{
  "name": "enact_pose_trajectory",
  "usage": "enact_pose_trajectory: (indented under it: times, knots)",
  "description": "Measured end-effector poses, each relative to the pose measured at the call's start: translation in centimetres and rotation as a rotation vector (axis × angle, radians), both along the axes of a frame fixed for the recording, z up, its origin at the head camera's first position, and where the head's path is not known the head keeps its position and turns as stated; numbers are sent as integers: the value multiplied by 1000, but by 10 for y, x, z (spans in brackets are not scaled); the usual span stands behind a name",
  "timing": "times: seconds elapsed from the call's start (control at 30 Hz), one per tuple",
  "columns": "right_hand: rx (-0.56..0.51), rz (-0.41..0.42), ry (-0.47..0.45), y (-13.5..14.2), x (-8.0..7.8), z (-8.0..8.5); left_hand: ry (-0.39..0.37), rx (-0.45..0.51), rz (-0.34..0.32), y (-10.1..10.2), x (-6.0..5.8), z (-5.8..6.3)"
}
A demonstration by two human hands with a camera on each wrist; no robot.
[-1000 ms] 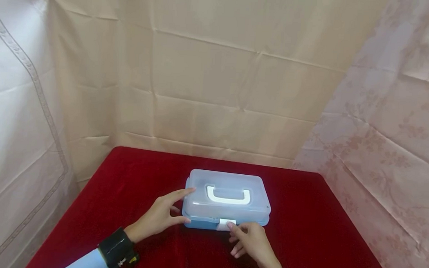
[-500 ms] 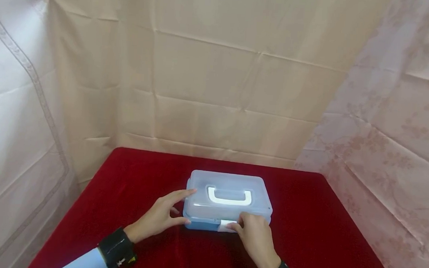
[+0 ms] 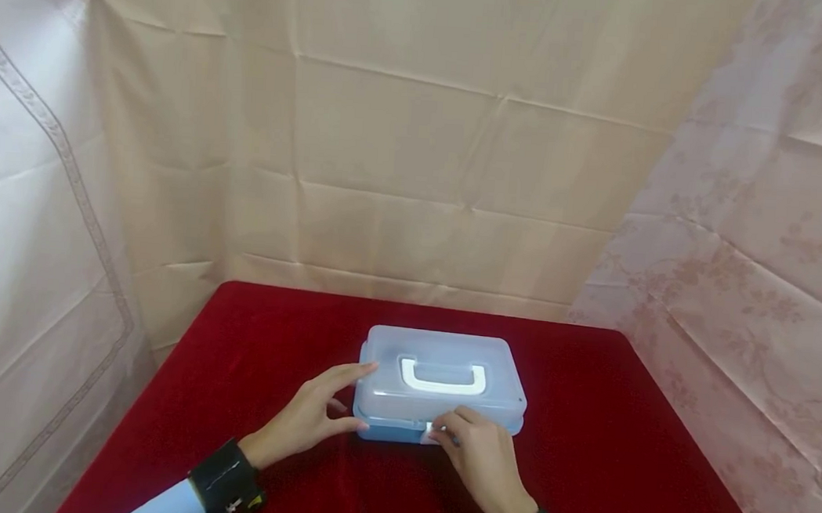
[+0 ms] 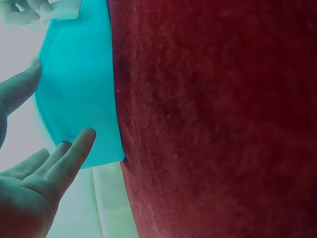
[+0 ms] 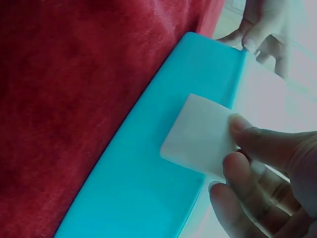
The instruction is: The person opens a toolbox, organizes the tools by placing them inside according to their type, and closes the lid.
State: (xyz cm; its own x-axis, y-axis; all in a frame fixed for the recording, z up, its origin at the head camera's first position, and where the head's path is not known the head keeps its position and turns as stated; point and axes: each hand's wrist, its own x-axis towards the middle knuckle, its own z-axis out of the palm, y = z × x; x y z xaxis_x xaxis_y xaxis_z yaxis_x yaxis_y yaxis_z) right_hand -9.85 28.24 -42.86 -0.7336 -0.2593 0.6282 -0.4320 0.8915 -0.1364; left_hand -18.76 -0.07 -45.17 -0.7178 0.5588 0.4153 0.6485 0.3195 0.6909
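A plastic case with a translucent lid point(image 3: 387, 349), a white handle point(image 3: 443, 387) and a blue base point(image 4: 79, 84) lies on the red cloth, its lid down. My left hand point(image 3: 306, 411) spreads around the left front corner, forefinger on the lid and thumb by the front edge. At the front middle, my right hand point(image 3: 483, 457) pinches the white latch point(image 5: 195, 134), thumb on its face and fingertips along its side. The latch lies over the seam against the blue front in the right wrist view. In the head view, my fingers cover part of it.
The red cloth point(image 3: 272, 334) spreads over the table around the case. A beige curtain point(image 3: 404, 130) hangs behind, a white one point(image 3: 17, 224) at left and a pink floral one point(image 3: 757, 254) at right.
My right hand has shifted from the latch's lower right to a pinch over it, fingers rising against the lid's front. My left hand stays at the corner.
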Motion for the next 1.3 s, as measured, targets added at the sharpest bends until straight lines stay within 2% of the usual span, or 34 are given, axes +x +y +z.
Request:
enact_pose_trajectory:
  times: [0.13,0.37,0.53,0.67,0.9,1.13,1.3]
  knots:
    - [9,25,8,-3,-1,-1,3,16,-10,-1,0,0]
    - [72,-8,-4,-11,1,-6,-10,21,-7,-4,-1,-3]
    - [121,1,-12,-16,2,-18,-34,20,8,-7,4,-6]
    - [152,15,19,-18,0,-28,-32,22,8,-5,5,-6]
    - [215,-18,102,-18,-4,-30,-34,32,-2,-1,3,-1]
    - [230,-31,147,-19,-5,-30,-37,26,5,-1,3,-2]
    - [177,-13,105,-16,-5,-27,-41,11,4,-1,3,-1]
